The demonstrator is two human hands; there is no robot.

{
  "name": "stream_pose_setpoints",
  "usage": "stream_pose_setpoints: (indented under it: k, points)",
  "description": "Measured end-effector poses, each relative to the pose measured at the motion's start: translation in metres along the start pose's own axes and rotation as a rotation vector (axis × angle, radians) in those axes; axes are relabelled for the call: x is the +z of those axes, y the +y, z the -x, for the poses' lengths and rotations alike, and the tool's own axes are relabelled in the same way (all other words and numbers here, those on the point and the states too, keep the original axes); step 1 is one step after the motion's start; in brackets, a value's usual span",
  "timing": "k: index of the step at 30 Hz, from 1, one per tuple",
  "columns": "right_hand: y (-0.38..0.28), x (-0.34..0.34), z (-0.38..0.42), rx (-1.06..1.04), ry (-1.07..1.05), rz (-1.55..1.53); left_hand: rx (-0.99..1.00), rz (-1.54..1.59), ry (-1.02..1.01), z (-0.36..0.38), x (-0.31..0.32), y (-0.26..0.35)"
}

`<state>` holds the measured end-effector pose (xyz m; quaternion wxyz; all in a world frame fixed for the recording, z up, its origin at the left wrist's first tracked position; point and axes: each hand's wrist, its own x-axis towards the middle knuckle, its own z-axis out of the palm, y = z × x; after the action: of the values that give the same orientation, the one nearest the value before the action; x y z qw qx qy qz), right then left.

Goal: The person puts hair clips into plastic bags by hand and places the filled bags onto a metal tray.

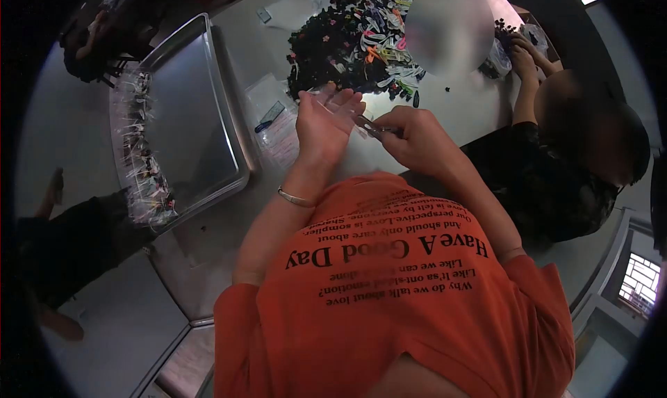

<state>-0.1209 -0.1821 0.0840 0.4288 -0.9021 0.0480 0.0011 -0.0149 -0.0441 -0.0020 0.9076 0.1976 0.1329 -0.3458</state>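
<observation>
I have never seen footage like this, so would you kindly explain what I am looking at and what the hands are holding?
There is no machine here: a camera worn on a person's head looks down over their orange shirt at their own bare hands. The left hand holds up a small clear bag; the right hand pinches a hair clip at its mouth. On the table lie a pile of hair clips and a metal tray with bagged clips along its edge. Another person works alongside.
</observation>
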Motion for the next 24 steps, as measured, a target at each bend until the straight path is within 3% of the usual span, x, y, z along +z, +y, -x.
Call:
stream_pose_setpoints:
  k: [8,13,24]
  points:
    - [-0.009,-0.006,-0.01,0.058,0.031,0.064,0.032,-0.093,-0.129,0.009,0.008,0.003]
    - [-0.011,-0.003,-0.01,0.082,0.141,-0.111,0.101,-0.222,-0.16,0.01,0.012,-0.001]
    - [-0.006,0.014,-0.022,0.063,0.243,-0.408,-0.1,0.104,-0.321,0.017,0.015,-0.001]
